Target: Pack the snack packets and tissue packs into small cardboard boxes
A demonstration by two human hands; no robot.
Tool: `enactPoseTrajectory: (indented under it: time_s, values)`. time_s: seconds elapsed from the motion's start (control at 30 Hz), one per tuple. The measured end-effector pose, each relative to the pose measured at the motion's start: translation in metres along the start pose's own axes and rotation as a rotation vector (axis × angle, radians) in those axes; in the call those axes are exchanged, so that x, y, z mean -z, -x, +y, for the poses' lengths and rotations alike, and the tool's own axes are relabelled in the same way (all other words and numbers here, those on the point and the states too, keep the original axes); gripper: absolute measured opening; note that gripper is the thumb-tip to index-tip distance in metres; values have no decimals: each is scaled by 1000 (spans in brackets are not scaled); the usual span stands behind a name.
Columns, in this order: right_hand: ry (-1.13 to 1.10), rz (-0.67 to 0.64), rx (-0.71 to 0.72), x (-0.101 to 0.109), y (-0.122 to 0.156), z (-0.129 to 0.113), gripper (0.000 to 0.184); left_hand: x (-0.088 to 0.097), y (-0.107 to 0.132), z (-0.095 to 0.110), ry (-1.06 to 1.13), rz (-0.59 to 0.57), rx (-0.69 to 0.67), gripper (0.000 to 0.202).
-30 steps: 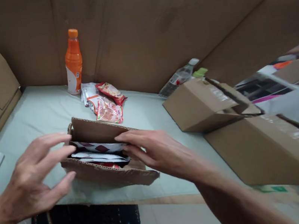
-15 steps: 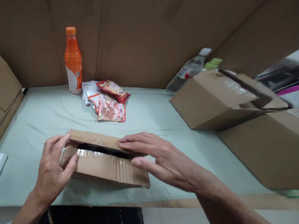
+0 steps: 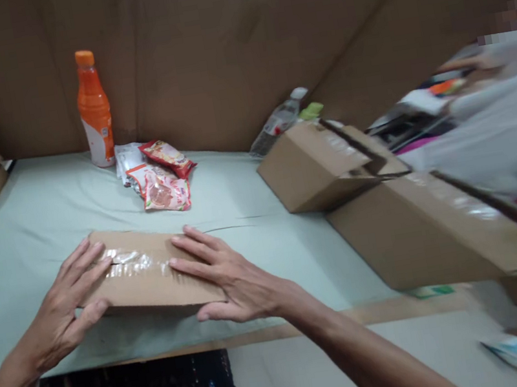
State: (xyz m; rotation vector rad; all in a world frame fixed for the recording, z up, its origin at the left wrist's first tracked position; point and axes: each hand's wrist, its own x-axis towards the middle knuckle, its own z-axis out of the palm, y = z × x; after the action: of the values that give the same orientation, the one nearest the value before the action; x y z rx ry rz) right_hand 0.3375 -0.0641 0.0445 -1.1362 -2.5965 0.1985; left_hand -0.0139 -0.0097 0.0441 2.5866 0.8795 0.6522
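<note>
A small flat cardboard box [image 3: 148, 283] lies closed near the front edge of the pale green table [image 3: 245, 202], with a strip of clear tape on its top. My left hand [image 3: 63, 309] rests flat on the box's left end, fingers spread. My right hand [image 3: 225, 277] presses flat on the box's right end, fingers stretched out. Neither hand holds anything.
An orange drink bottle [image 3: 94, 108] stands at the back beside several snack packets [image 3: 158, 180]. A clear bottle [image 3: 279, 121] lies behind a tilted cardboard box [image 3: 317, 164]. A larger box [image 3: 426, 232] lies at the right. Cardboard walls surround the table. Another person's pale sleeve [image 3: 497, 123] is at far right.
The box's flaps have been folded down from open to closed. Both hands moved from the flap edges to lie flat on the top. The view has shifted right.
</note>
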Motion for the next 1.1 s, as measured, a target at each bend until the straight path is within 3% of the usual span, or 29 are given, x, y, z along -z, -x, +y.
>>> enactPoseTrajectory:
  time_s: [0.2,0.3,0.4,0.47,0.57,0.67,0.73,0.87,0.97,1.1]
  values:
    - [10,17,34,-10,8,3,69,-10,1,-9,-31,69,-48,62]
    - [-6,114,-7,-8,37,5,65,-27,-22,-1,-47,28,-154,62]
    - [25,246,-109,-2,84,11,60,-53,-62,21,-62,-4,-180,58]
    - [86,331,-239,3,125,18,54,-73,-89,40,-68,-59,-154,58]
    - [229,465,-555,11,192,33,46,-98,-115,67,-59,-237,-149,60]
    - [393,571,-907,17,246,55,44,-119,-124,82,-55,-397,-180,59]
    - [453,593,-1048,21,265,72,46,-131,-124,86,-58,-493,-189,62]
    - [483,551,-1170,30,257,96,48,-147,-119,90,-56,-632,-207,61]
    - [598,569,-1266,34,237,93,46,-146,-111,90,-62,-662,-184,55]
    - [690,740,-1121,20,220,71,60,-130,-89,76,-63,-630,-101,51]
